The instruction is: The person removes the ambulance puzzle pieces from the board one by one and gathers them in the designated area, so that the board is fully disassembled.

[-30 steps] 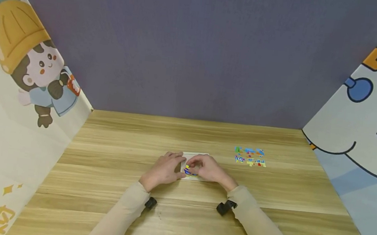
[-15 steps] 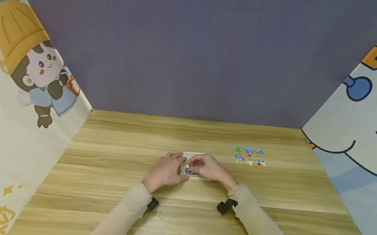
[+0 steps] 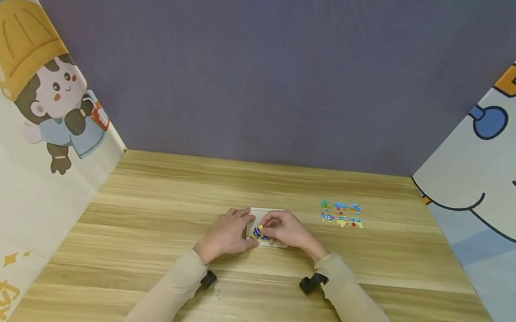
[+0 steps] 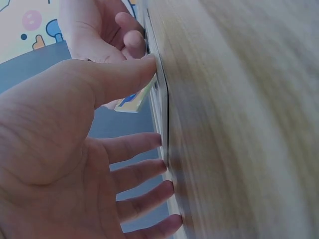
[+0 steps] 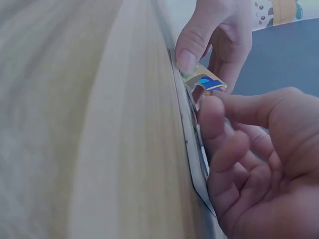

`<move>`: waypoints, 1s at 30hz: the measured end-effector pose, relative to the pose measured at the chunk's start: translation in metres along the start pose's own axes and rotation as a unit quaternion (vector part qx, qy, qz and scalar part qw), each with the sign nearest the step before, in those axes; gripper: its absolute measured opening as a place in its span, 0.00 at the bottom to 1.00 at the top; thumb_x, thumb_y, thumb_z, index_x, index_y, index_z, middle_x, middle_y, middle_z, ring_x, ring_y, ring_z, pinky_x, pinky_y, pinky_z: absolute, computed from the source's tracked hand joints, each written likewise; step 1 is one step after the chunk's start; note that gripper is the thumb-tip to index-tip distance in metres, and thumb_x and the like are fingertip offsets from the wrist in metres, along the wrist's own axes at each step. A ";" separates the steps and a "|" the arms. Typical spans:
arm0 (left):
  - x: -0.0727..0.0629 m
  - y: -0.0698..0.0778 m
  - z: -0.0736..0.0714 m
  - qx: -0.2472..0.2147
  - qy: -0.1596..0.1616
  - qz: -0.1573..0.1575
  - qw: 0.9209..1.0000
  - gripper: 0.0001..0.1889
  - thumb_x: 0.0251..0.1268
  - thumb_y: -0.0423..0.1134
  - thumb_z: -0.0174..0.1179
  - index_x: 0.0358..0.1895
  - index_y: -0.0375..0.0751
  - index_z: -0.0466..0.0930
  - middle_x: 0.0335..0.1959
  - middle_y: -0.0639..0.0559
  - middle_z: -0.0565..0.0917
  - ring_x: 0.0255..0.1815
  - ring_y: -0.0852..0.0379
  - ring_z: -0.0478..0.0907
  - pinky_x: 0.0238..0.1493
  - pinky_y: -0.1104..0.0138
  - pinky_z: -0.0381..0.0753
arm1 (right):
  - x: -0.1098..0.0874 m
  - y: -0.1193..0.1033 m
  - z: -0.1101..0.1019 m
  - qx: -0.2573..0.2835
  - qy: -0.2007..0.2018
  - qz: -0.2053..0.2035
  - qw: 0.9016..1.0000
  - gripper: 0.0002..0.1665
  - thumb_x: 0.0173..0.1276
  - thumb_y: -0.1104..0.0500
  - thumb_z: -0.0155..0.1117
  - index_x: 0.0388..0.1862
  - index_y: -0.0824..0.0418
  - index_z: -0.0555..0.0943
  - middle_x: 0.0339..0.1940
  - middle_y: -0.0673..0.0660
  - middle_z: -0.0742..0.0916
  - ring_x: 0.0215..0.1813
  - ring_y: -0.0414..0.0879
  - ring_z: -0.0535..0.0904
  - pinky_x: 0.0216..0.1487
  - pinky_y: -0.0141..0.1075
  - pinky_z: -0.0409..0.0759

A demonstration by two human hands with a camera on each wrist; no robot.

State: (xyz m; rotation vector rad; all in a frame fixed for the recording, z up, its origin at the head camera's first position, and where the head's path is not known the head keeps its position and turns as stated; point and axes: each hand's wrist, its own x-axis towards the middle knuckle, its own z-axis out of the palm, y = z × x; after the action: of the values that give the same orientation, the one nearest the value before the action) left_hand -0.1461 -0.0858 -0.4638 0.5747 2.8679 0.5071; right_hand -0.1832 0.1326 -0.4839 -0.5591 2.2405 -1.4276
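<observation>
A shallow white puzzle tray (image 3: 268, 211) lies flat on the table between the hands. Pinched by the thumb and fingers of my right hand (image 3: 290, 231) is a blue and yellow jigsaw puzzle piece (image 5: 213, 83), tilted up above the tray's near left part. My left hand (image 3: 226, 232) rests along the tray's left side, fingers spread and fairly straight, with fingertips and thumb at its edge. The left wrist view shows a corner of the puzzle piece (image 4: 130, 103) just past the left thumb. Much of the tray's inside is hidden by the right hand.
Several loose, colourful puzzle pieces (image 3: 341, 214) lie in rows on the wooden table (image 3: 179, 194), to the right of the tray. A grey-blue panel (image 3: 266, 78) rises behind the table, and printed cartoon walls stand left and right.
The puzzle piece in my right hand has turned and tilted up slightly. My left thumb has slid a little rightward along the tray's near edge. The loose pieces have stayed put.
</observation>
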 end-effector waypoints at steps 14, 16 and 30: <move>-0.001 0.002 -0.002 -0.005 -0.004 0.002 1.000 0.39 0.68 0.60 0.69 0.76 0.41 0.75 0.82 0.40 0.69 0.80 0.35 0.67 0.76 0.38 0.72 | -0.008 0.012 -0.023 -0.010 0.074 0.005 0.997 0.18 0.77 0.53 0.68 0.59 0.60 0.86 0.51 0.58 0.90 0.47 0.47 0.86 0.45 0.37 0.85; -0.001 0.002 -0.002 -0.007 -0.003 0.003 1.000 0.39 0.68 0.59 0.70 0.76 0.41 0.75 0.82 0.39 0.69 0.80 0.34 0.67 0.76 0.38 0.72 | -0.011 0.014 -0.027 -0.011 0.085 0.006 0.996 0.18 0.77 0.53 0.69 0.59 0.60 0.87 0.51 0.59 0.90 0.48 0.47 0.86 0.47 0.38 0.85; -0.003 0.000 -0.001 -0.004 -0.006 0.004 1.000 0.39 0.69 0.60 0.69 0.76 0.41 0.75 0.83 0.40 0.68 0.81 0.35 0.66 0.77 0.39 0.71 | -0.026 0.030 -0.052 -0.012 0.122 0.024 0.992 0.17 0.78 0.53 0.68 0.58 0.62 0.87 0.49 0.59 0.92 0.40 0.44 0.84 0.37 0.35 0.86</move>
State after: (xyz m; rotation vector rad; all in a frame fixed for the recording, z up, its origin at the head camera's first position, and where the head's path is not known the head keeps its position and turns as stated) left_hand -0.1437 -0.0878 -0.4623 0.5846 2.8523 0.5150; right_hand -0.1929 0.1973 -0.4885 -0.3516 2.4448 -1.5175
